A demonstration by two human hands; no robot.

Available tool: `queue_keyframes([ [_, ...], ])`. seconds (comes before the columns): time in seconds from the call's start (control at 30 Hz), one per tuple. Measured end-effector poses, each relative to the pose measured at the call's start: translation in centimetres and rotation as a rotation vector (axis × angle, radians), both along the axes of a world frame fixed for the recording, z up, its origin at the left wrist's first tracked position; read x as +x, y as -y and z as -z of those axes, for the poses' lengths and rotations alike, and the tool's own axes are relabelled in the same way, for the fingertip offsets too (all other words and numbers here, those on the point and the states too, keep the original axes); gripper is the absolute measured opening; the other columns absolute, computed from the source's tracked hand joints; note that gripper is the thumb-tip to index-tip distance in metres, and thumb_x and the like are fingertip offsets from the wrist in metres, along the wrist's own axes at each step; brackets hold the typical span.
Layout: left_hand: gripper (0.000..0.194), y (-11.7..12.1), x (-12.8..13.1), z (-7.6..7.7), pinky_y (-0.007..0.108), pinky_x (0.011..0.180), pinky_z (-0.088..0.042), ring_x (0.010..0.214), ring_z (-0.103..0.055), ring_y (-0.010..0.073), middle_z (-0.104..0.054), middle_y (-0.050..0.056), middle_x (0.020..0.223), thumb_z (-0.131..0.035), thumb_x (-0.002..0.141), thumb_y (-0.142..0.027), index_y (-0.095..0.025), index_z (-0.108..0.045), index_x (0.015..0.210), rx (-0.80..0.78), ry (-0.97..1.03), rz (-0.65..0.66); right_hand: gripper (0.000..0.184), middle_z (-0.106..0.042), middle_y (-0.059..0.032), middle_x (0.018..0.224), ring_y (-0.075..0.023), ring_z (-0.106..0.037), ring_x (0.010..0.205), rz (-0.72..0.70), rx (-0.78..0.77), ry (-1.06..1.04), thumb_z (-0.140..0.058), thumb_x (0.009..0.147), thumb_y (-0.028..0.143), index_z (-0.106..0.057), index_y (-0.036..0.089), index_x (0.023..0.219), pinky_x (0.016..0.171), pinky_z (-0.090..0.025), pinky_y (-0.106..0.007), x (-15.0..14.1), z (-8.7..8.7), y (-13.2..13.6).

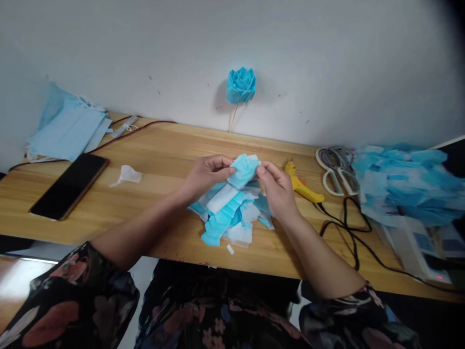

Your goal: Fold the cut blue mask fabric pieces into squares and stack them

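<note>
Well, from where I'm watching, everything hangs on the light-blue piece (243, 170) suspended between both hands, its left edge at the left hand (214, 175) and its right edge at the right hand (279, 190). I see the left thumb and forefinger pinched together on that left edge; on the other side, the right thumb and forefinger close on the upper right edge, though I can't make out how deep their hold goes. Neither hand is nearer, since the piece spans the gap between the two sets of fingertips. I read it as tilted, rising a little toward the right; it is too crumpled for me to name a long axis. Below it, on my side, lies the heap of blue and white scraps (227, 215) on the wooden desk (163, 160), and I can't tell whether the lower edge touches it. Right of the right hand lies a yellow glue gun (304, 185).
</note>
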State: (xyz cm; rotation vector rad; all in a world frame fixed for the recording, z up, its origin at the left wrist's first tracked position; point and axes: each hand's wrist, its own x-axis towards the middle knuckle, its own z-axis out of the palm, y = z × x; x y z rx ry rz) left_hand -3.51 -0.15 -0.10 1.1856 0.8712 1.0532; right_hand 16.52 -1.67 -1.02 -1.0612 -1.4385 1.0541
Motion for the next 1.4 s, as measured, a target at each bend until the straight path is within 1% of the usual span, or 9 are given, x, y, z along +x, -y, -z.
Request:
queue_keyframes([
  [0.1, 0.031, 0.0, 0.1, 0.1, 0.025, 0.069, -0.052, 0.071, -0.064, 0.0126, -0.073, 0.003, 0.08, -0.085, 0.071, -0.041, -0.014, -0.073, 0.082, 0.039, 0.009, -0.058, 0.034, -0.07, -0.0003, 0.085, -0.0175, -0.065, 0.083, -0.083, -0.007, -0.014, -0.061, 0.093, 0.057, -0.071, 0.025, 0.091, 0.083, -0.054, -0.032, 0.0, -0.1, 0.0],
  [0.2, 0.031, 0.0, 0.1, 0.0, 0.026, 0.071, -0.053, 0.073, -0.065, 0.0134, -0.074, 0.003, 0.081, -0.084, 0.072, -0.042, -0.015, -0.073, 0.083, 0.063, 0.005, -0.079, 0.035, -0.07, -0.0002, 0.087, -0.018, -0.066, 0.082, -0.149, -0.117, -0.026, -0.074, 0.083, 0.057, -0.07, 0.026, 0.098, 0.078, -0.055, -0.032, -0.2, 0.1, 0.1],
  [0.43, 0.026, -0.1, 0.0, -0.2, 0.028, 0.075, -0.053, 0.074, -0.065, 0.0134, -0.072, 0.002, 0.079, -0.081, 0.076, -0.039, -0.015, -0.072, 0.082, 0.064, -0.005, -0.067, 0.027, -0.062, 0.0039, 0.07, -0.0116, -0.053, 0.063, -0.015, -0.126, -0.065, -0.081, 0.076, 0.045, -0.065, 0.023, 0.078, 0.059, -0.045, -0.025, -0.2, 0.3, -0.3],
  [0.6, 0.021, -0.7, -0.4, 0.1, 0.027, 0.074, -0.052, 0.071, -0.064, 0.0122, -0.073, 0.002, 0.077, -0.072, 0.083, -0.036, -0.016, -0.074, 0.087, 0.111, -0.02, -0.092, 0.017, -0.065, 0.0035, 0.074, -0.0136, -0.058, 0.069, 0.207, 0.037, 0.008, -0.078, 0.078, 0.036, -0.066, 0.024, 0.077, 0.07, -0.05, -0.029, 2.0, -0.1, -1.9],
  [0.8, 0.019, -1.1, -0.6, 0.8, 0.026, 0.072, -0.051, 0.069, -0.064, 0.011, -0.074, 0.002, 0.077, -0.072, 0.084, -0.034, -0.015, -0.074, 0.087, 0.1, 0.008, -0.13, 0.004, -0.072, -0.0005, 0.084, -0.02, -0.065, 0.083, 0.361, 0.313, 0.455, -0.067, 0.085, 0.027, -0.07, 0.024, 0.085, 0.083, -0.05, -0.037, 3.8, 0.0, -2.9],
  [0.93, 0.021, -1.0, -0.5, 0.9, 0.027, 0.072, -0.052, 0.069, -0.064, 0.0119, -0.073, 0.003, 0.076, -0.073, 0.082, -0.035, -0.015, -0.074, 0.088, 0.074, -0.005, -0.147, 0.012, -0.074, -0.0047, 0.09, -0.0243, -0.064, 0.089, 0.33, 0.535, 0.749, -0.06, 0.091, 0.024, -0.071, 0.025, 0.088, 0.086, -0.047, -0.042, 3.4, 0.0, -3.1],
  [1.1, 0.024, -1.1, -0.6, 1.1, 0.029, 0.073, -0.052, 0.069, -0.063, 0.0123, -0.073, 0.003, 0.076, -0.073, 0.082, -0.038, -0.015, -0.074, 0.089, 0.084, -0.026, -0.136, 0.02, -0.076, -0.0052, 0.094, -0.0253, -0.063, 0.093, 0.274, 0.65, 1.007, -0.055, 0.096, 0.02, -0.075, 0.026, 0.098, 0.083, -0.043, -0.042, 2.8, 0.3, -3.3],
  [1.2, 0.023, -1.1, -0.6, 1.1, 0.029, 0.073, -0.052, 0.069, -0.063, 0.0123, -0.073, 0.003, 0.076, -0.072, 0.082, -0.037, -0.015, -0.075, 0.089, 0.08, -0.036, -0.141, 0.02, -0.077, -0.0047, 0.093, -0.0246, -0.063, 0.091, 0.275, 0.688, 1.05, -0.056, 0.096, 0.019, -0.075, 0.025, 0.098, 0.082, -0.042, -0.041, 2.6, 0.5, -3.4],
  [1.4, 0.025, -1.2, -0.7, 1.3, 0.031, 0.082, -0.054, 0.08, -0.068, 0.016, -0.076, 0.006, 0.085, -0.07, 0.084, -0.039, -0.016, -0.075, 0.09, 0.094, -0.132, -0.097, 0.016, -0.075, -0.0046, 0.095, -0.0251, -0.065, 0.095, 0.388, 0.655, 0.91, -0.058, 0.095, 0.021, -0.073, 0.026, 0.096, 0.087, -0.045, -0.042, 2.3, 0.3, -3.5],
])
